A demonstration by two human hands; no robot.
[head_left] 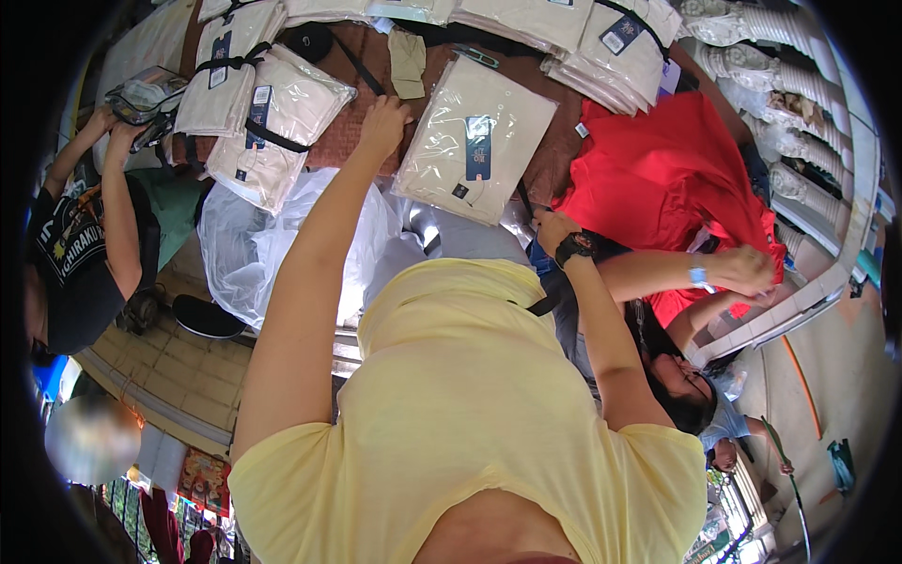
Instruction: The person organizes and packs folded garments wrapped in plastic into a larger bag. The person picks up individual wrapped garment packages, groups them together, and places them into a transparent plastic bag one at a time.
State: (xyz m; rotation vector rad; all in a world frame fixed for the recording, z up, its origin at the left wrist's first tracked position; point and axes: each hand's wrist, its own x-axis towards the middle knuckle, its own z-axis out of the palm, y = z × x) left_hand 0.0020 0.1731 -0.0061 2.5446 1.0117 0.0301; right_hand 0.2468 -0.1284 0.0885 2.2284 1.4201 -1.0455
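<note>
A clear-wrapped packet of folded beige cloth (512,117) with a dark blue tag lies in front of me on the brown-covered table. Left of it, my left hand (383,124) is closed on a flat black strap (359,66) that runs back toward a dark round roll (308,41). At the packet's near right corner my right hand (554,233), below a black wristwatch, has its fingers curled round a black strap coming from beneath the packet. Its fingertips are partly hidden. Another black strap end shows against my yellow shirt.
Strapped beige packets (225,70) are stacked at left and far right. A crumpled clear plastic bag (268,244) lies below the table's edge. On the right a co-worker handles red cloth (648,174); on the left another person holds a wrapped item (146,99). White bundles (789,61) fill a rack.
</note>
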